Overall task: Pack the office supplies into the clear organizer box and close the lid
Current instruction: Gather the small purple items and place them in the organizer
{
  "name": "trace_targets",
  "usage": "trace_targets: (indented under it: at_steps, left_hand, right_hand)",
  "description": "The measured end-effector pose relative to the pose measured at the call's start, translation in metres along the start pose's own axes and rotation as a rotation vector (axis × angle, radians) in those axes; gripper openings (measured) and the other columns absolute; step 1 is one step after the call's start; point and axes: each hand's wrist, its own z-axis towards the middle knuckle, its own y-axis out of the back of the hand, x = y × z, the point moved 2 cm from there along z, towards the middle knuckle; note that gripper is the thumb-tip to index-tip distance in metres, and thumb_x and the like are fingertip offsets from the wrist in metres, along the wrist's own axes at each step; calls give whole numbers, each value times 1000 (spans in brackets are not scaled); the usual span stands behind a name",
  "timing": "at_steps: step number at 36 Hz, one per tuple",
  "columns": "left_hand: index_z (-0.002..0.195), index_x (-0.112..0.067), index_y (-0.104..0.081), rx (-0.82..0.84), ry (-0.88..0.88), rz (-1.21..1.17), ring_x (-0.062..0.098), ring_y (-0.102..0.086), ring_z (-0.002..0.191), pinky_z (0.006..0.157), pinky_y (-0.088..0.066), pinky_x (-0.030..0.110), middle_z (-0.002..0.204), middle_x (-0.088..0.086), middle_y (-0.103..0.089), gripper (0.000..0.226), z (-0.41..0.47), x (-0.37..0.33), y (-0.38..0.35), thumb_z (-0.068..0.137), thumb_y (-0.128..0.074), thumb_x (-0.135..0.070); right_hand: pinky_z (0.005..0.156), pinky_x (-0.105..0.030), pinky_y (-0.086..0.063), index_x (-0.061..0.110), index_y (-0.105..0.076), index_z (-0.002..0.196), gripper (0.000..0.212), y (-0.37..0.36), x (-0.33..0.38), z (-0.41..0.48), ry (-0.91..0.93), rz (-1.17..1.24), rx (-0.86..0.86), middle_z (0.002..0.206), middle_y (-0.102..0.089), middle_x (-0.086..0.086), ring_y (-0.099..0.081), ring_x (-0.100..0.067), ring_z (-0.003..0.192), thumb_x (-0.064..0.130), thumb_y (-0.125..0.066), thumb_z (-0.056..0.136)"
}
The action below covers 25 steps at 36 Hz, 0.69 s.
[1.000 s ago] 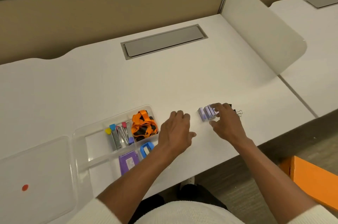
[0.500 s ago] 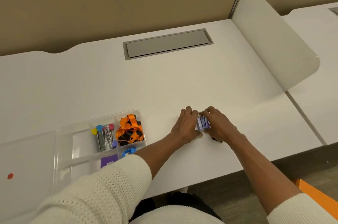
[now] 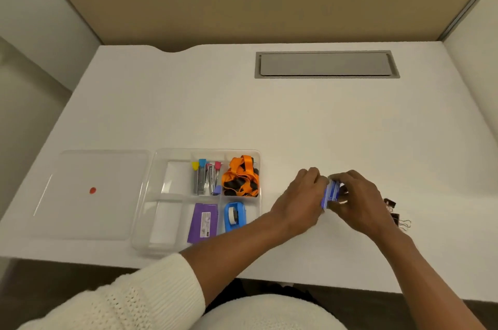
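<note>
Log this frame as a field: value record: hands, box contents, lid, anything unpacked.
left hand: gripping small purple-blue boxes together with right hand, to the right of the organizer
organizer box: open on desk
top compartments: lead tubes; orange lanyard
bottom compartments: purple packet; blue tape dispenser
lid: flat on desk, left of box, red dot on it
unpacked: binder clips on desk, right of the hands
</note>
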Motion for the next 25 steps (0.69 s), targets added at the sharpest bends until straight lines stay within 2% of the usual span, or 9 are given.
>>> trace_targets:
  at_steps: [3, 11, 14, 18, 25]
  left_hand:
    - [133, -7, -57, -51, 41, 55, 24, -51, 112, 89, -54, 36, 127, 13, -56, 53, -24, 14, 26, 87, -82, -14]
    - [134, -12, -59, -129, 254, 78, 23, -57, 117, 101, -54, 36, 130, 9, -58, 55, -104, 80, 101, 86, -84, -14]
    - [143, -18, -52, -147, 340, 97, 18, -53, 130, 107, -51, 30, 141, 3, -51, 59, -139, 109, 122, 91, -80, -19]
    - [137, -20, -54, -131, 456, 92, 14, -57, 123, 99, -57, 29, 134, 0, -55, 56, -178, 147, 145, 89, -82, -24]
    - [140, -19, -53, -25, 570, 137, 17, -61, 116, 94, -40, 16, 135, 3, -57, 54, -217, 198, 159, 92, -78, -26]
  right_hand:
    - [71, -36, -61, 16, -70, 115, 53, -7, 39, 5, 51, 40, 9, 99, -64, 3, -66, -8, 70, 11, -92, 66]
    - [76, -28, -60, 21, -67, 121, 54, -43, 149, 14, 235, 62, 155, 103, -62, 6, -67, -10, 78, 28, -91, 72]
    - [80, -26, -58, 22, -65, 126, 55, -66, 187, 15, 307, 42, 213, 109, -62, 5, -65, -12, 88, 33, -88, 77]
    - [86, -22, -52, 22, -60, 136, 61, -98, 232, 13, 354, 35, 286, 123, -60, 2, -56, -8, 101, 41, -81, 83]
    - [85, -31, -57, 20, -58, 136, 58, -149, 289, 9, 412, -78, 280, 122, -61, 0, -61, -18, 109, 40, -78, 84]
